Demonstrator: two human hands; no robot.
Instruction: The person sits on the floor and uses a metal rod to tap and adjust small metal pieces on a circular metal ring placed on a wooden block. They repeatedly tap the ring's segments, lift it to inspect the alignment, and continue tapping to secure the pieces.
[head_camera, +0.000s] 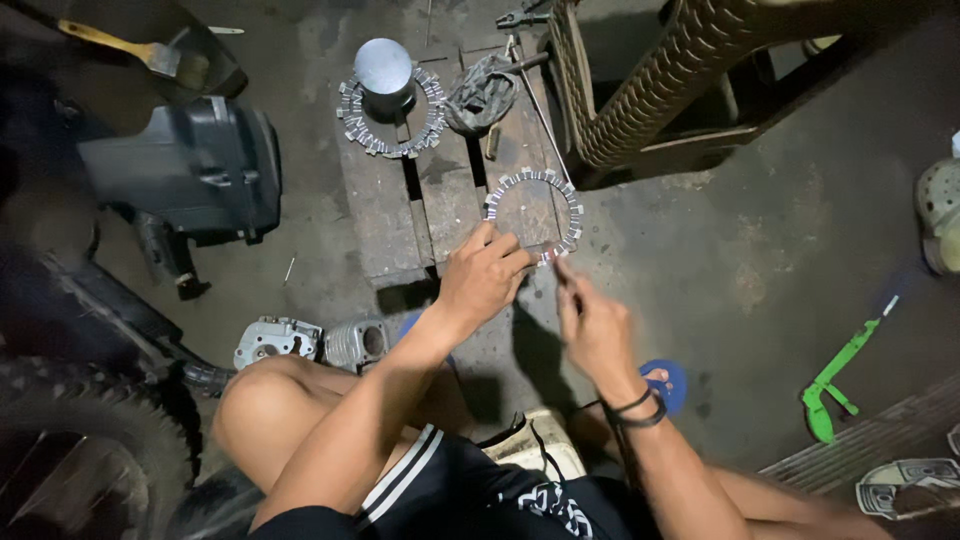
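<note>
Dim overhead light — dark, shadowed corners — slightly soft focus.

No packages, labels, signs or screens in view. Only printing seen: white lettering on the dark shorts (545, 500) at the bottom edge, partly cut off, and too small to make out.

Rough motorcycle repair workshop, stained concrete floor (760, 250), oily wooden pallet (385, 215) as a low bench, toothed clutch rings (390, 135) and a metal piston (385, 75) on the pallet, engine cylinder parts (310, 343) just below it, knobby tyre (90, 440) to its lower left, paintbrush (140, 50) to its upper left.
</note>
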